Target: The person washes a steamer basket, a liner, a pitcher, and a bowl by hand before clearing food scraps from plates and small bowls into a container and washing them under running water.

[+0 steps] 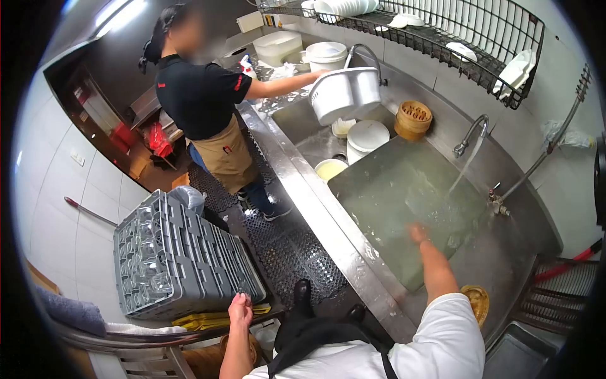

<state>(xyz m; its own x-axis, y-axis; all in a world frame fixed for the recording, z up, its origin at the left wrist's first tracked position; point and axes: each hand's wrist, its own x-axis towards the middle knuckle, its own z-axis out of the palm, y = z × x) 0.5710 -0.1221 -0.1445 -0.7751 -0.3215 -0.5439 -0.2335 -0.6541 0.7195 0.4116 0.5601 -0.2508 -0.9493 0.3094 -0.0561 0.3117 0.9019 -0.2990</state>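
My right hand [416, 234] reaches down to the cloudy water [404, 196] that fills the near basin of a steel sink [353, 243]. Motion smears its fingers. My left hand [240, 309] is held low at my side, closed, by the end of a tall stack of grey racks [208, 252] with glasses in them. What it holds, if anything, I cannot make out. From a curved tap [473, 136], water runs into the basin.
A person [202, 101] at the far basin holds a white plastic container [344, 95]. Bamboo steamers [413, 120] and a lidded white bucket [368, 139] stand near the divider. A wire shelf [435, 47] with dishes hangs above. Rubber matting [290, 252] covers the floor.
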